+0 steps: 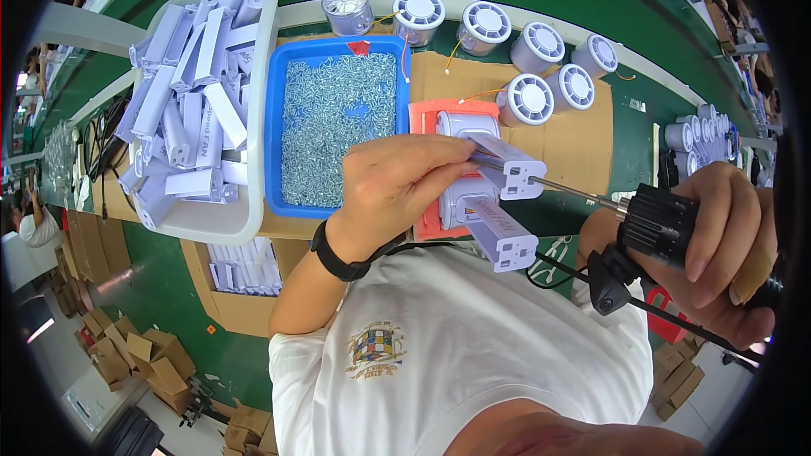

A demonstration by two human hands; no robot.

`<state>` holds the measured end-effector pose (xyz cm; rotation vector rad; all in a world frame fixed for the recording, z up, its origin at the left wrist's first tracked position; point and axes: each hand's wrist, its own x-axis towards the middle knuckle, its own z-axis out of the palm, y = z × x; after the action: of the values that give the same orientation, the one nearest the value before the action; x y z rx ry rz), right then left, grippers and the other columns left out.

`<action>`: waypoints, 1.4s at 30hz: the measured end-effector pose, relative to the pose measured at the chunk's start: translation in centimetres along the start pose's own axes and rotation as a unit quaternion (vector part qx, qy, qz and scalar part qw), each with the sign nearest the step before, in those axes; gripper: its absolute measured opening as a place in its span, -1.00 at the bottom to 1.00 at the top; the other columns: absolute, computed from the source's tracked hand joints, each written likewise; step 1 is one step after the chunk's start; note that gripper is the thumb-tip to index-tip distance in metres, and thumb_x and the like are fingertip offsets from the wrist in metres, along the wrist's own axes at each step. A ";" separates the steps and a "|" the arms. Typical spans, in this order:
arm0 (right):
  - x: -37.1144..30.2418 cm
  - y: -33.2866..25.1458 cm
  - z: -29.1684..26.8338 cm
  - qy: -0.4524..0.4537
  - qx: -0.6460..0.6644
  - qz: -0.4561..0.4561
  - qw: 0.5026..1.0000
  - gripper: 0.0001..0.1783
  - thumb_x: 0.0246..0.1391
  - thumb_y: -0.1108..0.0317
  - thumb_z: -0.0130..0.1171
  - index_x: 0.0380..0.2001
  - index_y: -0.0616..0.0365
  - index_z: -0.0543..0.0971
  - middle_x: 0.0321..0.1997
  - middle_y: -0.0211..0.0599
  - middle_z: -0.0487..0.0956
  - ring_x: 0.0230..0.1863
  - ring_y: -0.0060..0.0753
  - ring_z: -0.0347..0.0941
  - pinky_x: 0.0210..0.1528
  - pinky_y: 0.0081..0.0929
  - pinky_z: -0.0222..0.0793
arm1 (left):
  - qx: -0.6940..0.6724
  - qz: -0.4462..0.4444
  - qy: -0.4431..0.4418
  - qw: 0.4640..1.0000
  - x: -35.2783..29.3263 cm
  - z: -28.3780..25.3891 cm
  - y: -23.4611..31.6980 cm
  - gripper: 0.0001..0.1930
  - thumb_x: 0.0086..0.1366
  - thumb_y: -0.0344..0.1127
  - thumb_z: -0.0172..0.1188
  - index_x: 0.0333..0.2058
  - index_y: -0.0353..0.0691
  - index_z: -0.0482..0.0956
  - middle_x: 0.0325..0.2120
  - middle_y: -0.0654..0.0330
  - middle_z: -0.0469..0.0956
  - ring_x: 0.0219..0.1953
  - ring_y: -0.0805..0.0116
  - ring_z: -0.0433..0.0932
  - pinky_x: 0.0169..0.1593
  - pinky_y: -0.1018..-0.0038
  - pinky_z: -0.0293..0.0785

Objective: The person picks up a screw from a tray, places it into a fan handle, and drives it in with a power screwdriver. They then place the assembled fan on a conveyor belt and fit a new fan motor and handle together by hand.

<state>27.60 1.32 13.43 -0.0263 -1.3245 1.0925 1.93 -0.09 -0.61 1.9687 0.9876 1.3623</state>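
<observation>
Left hand (397, 190) pinched on white plastic bracket (507, 167), pressing it onto grey housing (466, 125) on orange fixture (427, 118), mid-tabletop. Right hand (718, 245) clamped around black electric screwdriver (667, 224), bit tip at bracket. Blue tray of screws (338, 118) just left; white bin of brackets (198, 93) beyond. Round fan units (532, 100) behind.

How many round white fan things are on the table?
7 round fans: five in a back row, two nearer on the cardboard. More round parts at the right edge are unclear.
</observation>
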 end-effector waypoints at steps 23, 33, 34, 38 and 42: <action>-0.7 2.2 1.1 -0.086 -0.106 -0.015 0.991 -0.54 0.05 0.00 0.43 -0.16 0.04 0.51 -0.39 -0.49 0.53 -0.55 -0.62 0.54 -0.50 -0.72 0.47 | 0.096 -0.042 -0.016 0.994 -0.6 0.6 -0.7 -0.67 0.00 -0.39 0.48 -0.19 -0.20 0.74 -0.11 0.25 0.68 -0.28 0.26 0.66 -0.22 0.38 0.62; 0.3 3.3 0.5 -0.166 -0.037 0.026 0.985 -0.35 0.04 0.05 0.51 0.09 0.01 0.42 -0.33 -0.54 0.56 -0.54 -0.63 0.54 -0.47 -0.69 0.48 | 0.107 -0.039 -0.017 0.993 -0.6 0.5 -0.7 -0.70 0.01 -0.42 0.46 -0.21 -0.21 0.73 -0.11 0.25 0.67 -0.27 0.24 0.67 -0.22 0.38 0.63; 0.4 3.4 0.4 -0.200 -0.014 0.036 0.979 -0.33 0.03 0.05 0.52 0.10 0.00 0.40 -0.32 -0.55 0.57 -0.54 -0.63 0.54 -0.46 -0.67 0.48 | 0.107 -0.040 -0.015 0.993 -0.7 0.5 -0.7 -0.70 0.00 -0.43 0.46 -0.21 -0.21 0.73 -0.11 0.25 0.67 -0.27 0.24 0.67 -0.22 0.38 0.63; -0.8 4.2 1.6 -0.128 -0.022 -0.015 0.991 -0.29 0.02 0.05 0.53 0.12 0.02 0.37 -0.31 -0.56 0.56 -0.53 -0.61 0.52 -0.44 -0.59 0.44 | 0.109 -0.042 -0.008 0.993 -0.9 0.5 -0.8 -0.71 0.01 -0.43 0.45 -0.22 -0.22 0.73 -0.11 0.25 0.67 -0.27 0.23 0.67 -0.23 0.38 0.62; -0.3 2.6 1.8 -0.114 -0.035 0.077 0.990 -0.29 0.03 0.03 0.52 0.10 0.06 0.36 -0.30 -0.56 0.55 -0.49 -0.61 0.51 -0.44 -0.56 0.39 | 0.105 -0.048 -0.015 0.993 -0.8 0.5 -0.3 -0.72 0.05 -0.41 0.45 -0.21 -0.23 0.73 -0.12 0.25 0.67 -0.27 0.21 0.68 -0.24 0.38 0.63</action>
<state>24.63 1.59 12.27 -0.0570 -1.5870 1.2053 2.17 -0.55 -1.47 2.0564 1.2403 1.2154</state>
